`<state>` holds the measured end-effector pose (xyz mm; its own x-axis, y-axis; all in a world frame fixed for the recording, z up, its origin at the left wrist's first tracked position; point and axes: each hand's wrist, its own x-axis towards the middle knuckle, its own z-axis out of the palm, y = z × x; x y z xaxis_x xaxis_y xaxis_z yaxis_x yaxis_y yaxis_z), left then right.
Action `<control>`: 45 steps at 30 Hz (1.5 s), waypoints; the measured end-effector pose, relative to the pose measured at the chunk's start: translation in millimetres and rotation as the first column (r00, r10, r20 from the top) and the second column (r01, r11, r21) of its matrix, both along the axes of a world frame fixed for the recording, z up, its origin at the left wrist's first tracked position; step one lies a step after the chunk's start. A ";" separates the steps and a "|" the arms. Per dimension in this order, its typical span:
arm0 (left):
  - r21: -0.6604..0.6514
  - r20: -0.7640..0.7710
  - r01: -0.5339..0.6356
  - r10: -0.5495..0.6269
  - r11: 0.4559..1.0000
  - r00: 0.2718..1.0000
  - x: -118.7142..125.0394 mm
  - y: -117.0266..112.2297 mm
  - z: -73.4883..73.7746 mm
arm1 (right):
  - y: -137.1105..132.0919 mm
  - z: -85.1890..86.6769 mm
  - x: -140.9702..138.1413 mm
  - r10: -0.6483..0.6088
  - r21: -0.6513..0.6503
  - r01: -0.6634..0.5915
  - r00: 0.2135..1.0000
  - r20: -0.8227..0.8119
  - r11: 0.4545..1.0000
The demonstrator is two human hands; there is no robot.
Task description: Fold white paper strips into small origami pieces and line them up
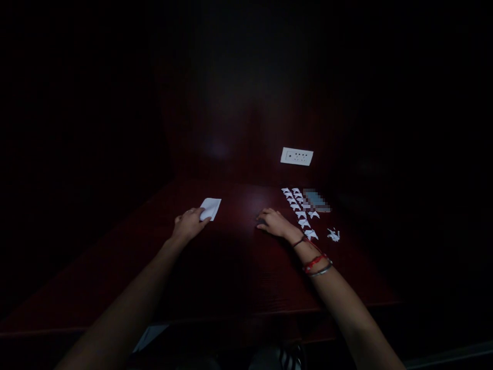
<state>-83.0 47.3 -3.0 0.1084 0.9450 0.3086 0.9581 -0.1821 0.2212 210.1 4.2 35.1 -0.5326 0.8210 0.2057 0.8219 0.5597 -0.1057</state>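
head view: a dim red-brown table (231, 277) runs back to a dark wall (239, 128).
paper (211, 208): white, flat, left of the middle toward the table's far edge; any writing is too dim to read.
left hand (188, 224): gripping the paper's near left part between thumb and fingers, partly covering it.
right hand (276, 222): palm down over the table, fingers loosely curled; whether they hold anything i cannot tell.
notched pieces (304, 223): small, white, in two uneven rows toward the far right corner, the nearest just beside the right wrist.
rectangle (316, 199): right of the rows, masked into blocks, its writing unreadable.
scraps (334, 235): a small white heap toward the right edge.
socket plate (297, 156): white, on the wall above the rows, markings too small to read.
bracelets (316, 261): red, dark and silvery, on the right wrist.
white sheet (152, 336): below the near edge, partly behind the left forearm (142, 288).
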 end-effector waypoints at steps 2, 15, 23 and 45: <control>0.013 0.007 0.014 -0.014 1.000 1.000 -4.9 2.5 1.5 | 10.1 -5.3 -32.9 0.044 -0.014 -0.044 0.999 -0.020 0.999; 0.285 0.264 0.265 -0.341 0.921 0.902 9.9 -5.3 29.3 | 42.5 -8.7 -101.5 -0.058 0.143 0.135 0.895 -0.442 0.980; 0.142 0.202 0.435 -0.457 0.889 0.867 23.6 -8.3 17.0 | 23.9 8.4 -35.3 -0.086 0.036 0.115 0.881 -0.465 0.993; -0.007 -0.010 0.110 -0.110 0.994 0.994 22.8 11.3 0.2 | -20.1 -18.1 11.1 -0.392 -0.200 0.345 0.872 -0.292 0.917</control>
<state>-60.2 58.5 -2.8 0.2149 0.9292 0.3007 0.9345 -0.2851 0.2132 221.2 -15.9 16.9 -0.1104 0.9768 0.1835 0.8735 0.1834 -0.4510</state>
